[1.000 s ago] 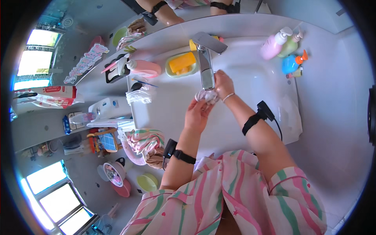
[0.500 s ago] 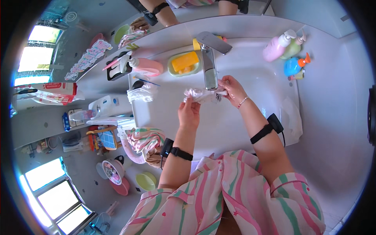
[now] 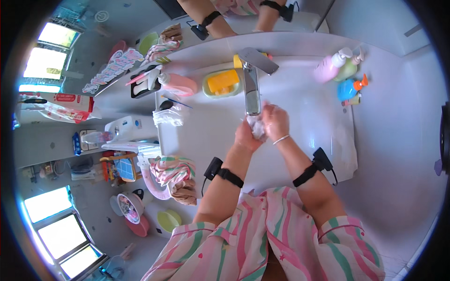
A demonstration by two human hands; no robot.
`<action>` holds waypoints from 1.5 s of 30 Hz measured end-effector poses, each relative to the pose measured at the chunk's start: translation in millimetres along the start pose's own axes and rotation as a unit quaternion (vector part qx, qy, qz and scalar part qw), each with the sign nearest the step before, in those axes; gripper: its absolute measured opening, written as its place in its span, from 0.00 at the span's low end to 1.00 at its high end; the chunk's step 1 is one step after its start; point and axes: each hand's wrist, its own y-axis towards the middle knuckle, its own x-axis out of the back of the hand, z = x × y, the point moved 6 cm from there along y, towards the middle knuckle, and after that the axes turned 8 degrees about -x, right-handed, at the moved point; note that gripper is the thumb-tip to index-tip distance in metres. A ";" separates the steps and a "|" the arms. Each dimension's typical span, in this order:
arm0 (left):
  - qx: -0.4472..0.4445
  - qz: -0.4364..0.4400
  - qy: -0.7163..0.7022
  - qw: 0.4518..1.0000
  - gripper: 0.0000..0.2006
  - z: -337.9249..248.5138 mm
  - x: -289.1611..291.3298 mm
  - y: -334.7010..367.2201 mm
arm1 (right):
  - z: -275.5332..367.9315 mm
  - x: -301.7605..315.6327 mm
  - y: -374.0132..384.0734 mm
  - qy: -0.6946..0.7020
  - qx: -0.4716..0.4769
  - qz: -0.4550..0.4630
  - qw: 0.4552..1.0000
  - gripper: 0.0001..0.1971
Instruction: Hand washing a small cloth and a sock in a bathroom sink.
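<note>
Beneath the spout of the chrome faucet (image 3: 252,89), my left hand (image 3: 247,137) and my right hand (image 3: 276,122) are closed around a small, wet, whitish cloth (image 3: 257,127). The cloth is bunched up between them, and the palms and fingers cover most of it; what kind of cloth it is I cannot make out. The right hand is slightly blurred. Both hands are over the white sink (image 3: 211,152). A soap dish (image 3: 222,95) with an orange block on it sits left of the faucet.
Pink (image 3: 328,70) and blue (image 3: 347,89) pump bottles stand at the back right. On the left are a pink bottle (image 3: 180,85), a crumpled white cloth (image 3: 169,116) and a striped cloth (image 3: 172,169). A mirror (image 3: 300,21) runs behind the sink.
My hands have come together under the spout. The cloth, stretched between them before, is now bunched up. The left hand moved right; the view has shifted a little.
</note>
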 end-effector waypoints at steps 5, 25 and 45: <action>-0.075 -0.213 0.192 0.955 0.17 -3.5 -13.5 -2.9 | 47.4 41.8 19.6 0.194 -0.033 0.038 0.980 0.42; -0.112 -0.245 0.139 0.953 0.20 -16.2 39.2 -58.0 | 17.9 -42.4 -74.4 -0.035 0.060 0.051 0.996 0.17; -0.287 -0.169 0.479 0.812 0.18 -150.4 16.4 -142.3 | 96.9 -65.2 -68.3 0.538 -0.138 0.327 0.765 0.05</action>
